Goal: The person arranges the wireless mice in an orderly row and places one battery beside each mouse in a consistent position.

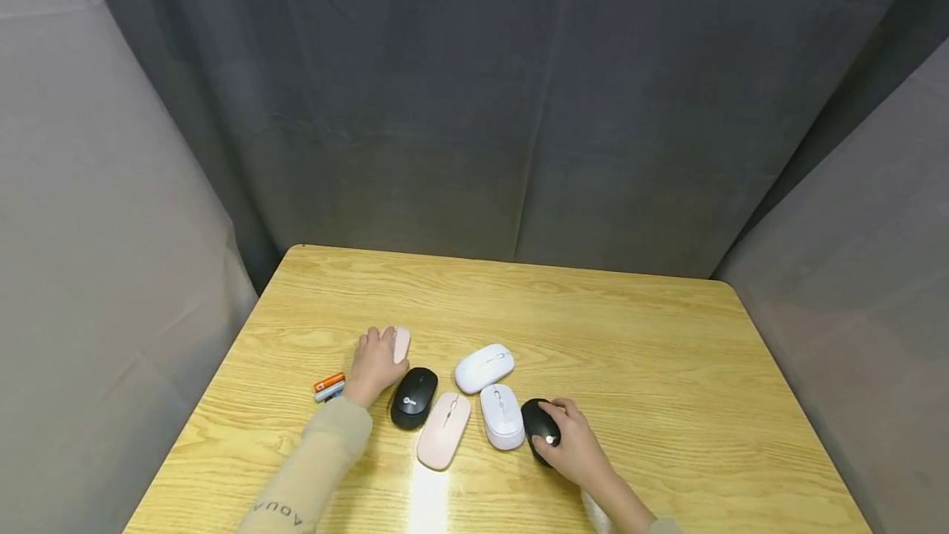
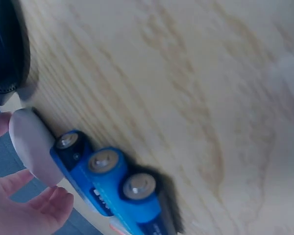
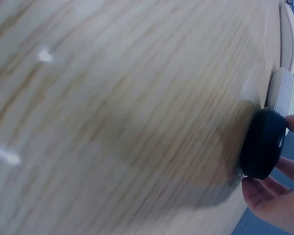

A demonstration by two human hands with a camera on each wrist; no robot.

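At the left, my left hand [image 1: 374, 363] holds a small pink computer mouse [image 1: 402, 344] by its sides. The left wrist view shows this pink mouse [image 2: 33, 147] between thumb and fingers, close to several batteries [image 2: 108, 176]. On the right side of the group, my right hand [image 1: 577, 445] grips a black mouse [image 1: 532, 417]. In the right wrist view, thumb and fingers lie on opposite sides of the black mouse [image 3: 264, 143]. A white mouse [image 1: 502, 416] stands right beside it. My palm hides part of each held mouse.
Between the hands lie another black mouse [image 1: 414, 398], a larger pink mouse [image 1: 443, 431] and a second white mouse [image 1: 484, 368]. Batteries, including an orange one [image 1: 329, 381], lie left of my left wrist. Grey curtains [image 1: 415, 105] surround the wooden table [image 1: 630, 336].
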